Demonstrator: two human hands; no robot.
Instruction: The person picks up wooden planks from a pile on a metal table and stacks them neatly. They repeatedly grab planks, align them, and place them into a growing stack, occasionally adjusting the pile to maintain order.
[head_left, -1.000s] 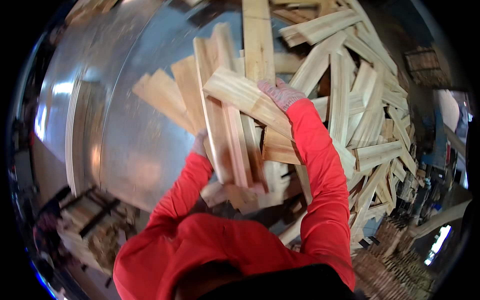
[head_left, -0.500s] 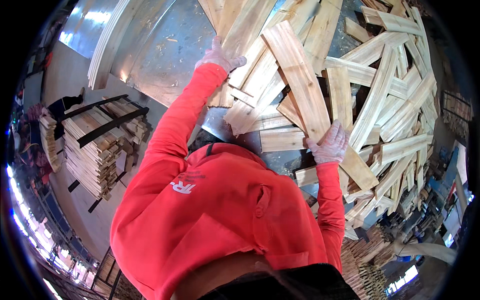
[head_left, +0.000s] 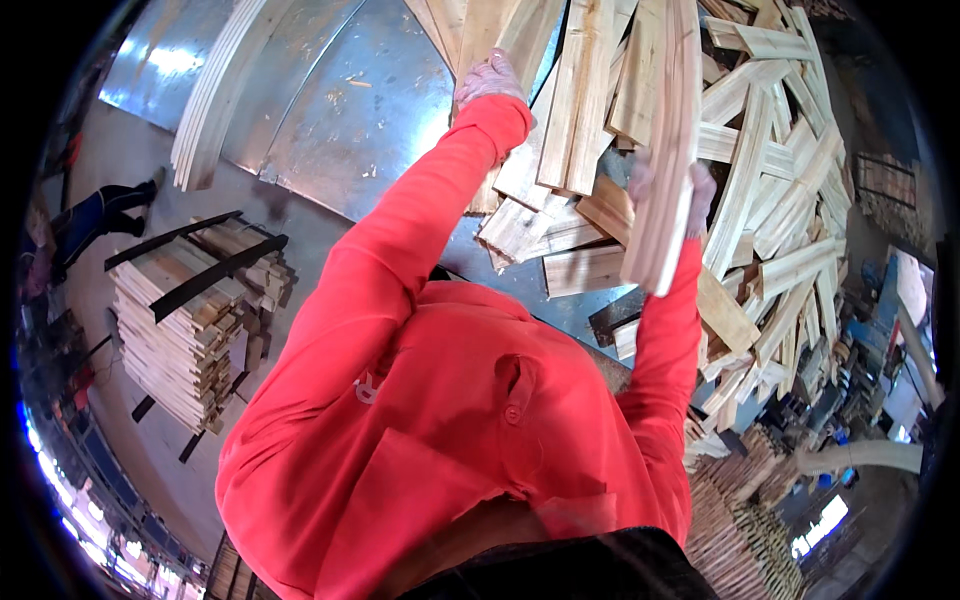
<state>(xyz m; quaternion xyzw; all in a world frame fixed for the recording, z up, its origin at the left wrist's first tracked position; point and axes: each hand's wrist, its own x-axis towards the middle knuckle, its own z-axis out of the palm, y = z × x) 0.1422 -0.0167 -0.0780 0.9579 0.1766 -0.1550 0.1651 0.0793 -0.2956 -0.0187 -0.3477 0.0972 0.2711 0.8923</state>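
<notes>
In the lower middle of the frame is the person's red shirt (head_left: pixel 450 450), and both red sleeves go up from it. The right hand (head_left: pixel 690 195), in a pale pink glove, is in the upper right part and its fingers are closed around a long wooden slat (head_left: pixel 665 150). This slat is pale, with light brown grain lines, narrow and flat. It stands almost upright in the picture, from the top edge down to a cut end just left of the right sleeve. The left hand (head_left: pixel 488 78), also gloved, is at the upper middle and lies on a bundle of slats (head_left: pixel 575 100) of the same pale wood. How its fingers are set, I cannot tell, because the glove is seen from the back.

Half a second ago the right hand was lower, pressing flat on a slat in the heap at the middle right. Now it is raised and it grips the slat. The left hand has moved from the upper left toward the top centre.

Further away, a big pile of slats (head_left: pixel 790 200) fills the right side, on a metal sheet (head_left: pixel 330 110). At the left a neat stack of boards (head_left: pixel 180 340) rests under dark bars.
</notes>
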